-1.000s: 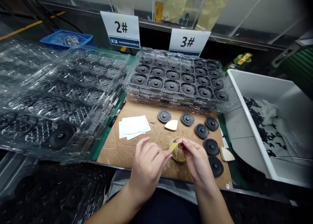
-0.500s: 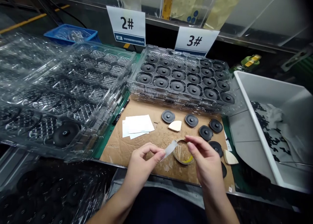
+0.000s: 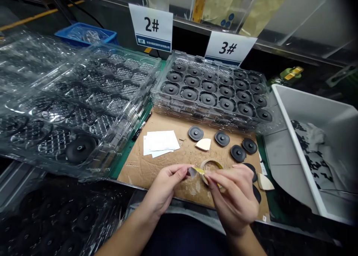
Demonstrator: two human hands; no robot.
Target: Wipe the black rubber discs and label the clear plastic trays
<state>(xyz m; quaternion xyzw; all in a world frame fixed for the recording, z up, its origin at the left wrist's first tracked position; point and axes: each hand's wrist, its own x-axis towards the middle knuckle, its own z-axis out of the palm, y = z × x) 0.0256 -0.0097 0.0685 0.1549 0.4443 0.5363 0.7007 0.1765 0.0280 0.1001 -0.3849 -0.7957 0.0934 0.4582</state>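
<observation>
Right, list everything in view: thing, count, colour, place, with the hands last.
tape roll: one, yellowish, on the cardboard under the hands
loose discs: at least six, black, on the cardboard's right half
filled tray: one, clear, full of black discs, behind the cardboard
tray stack: clear, left, one black disc in the top tray
paper slips: a few, white, cardboard's left part
wedges: two, cream, among the discs
bin: one, white, far right
signs: two, white, 2# and 3#
crate: one, blue, back left
left hand: pinching the tape end
right hand: on the roll
</observation>
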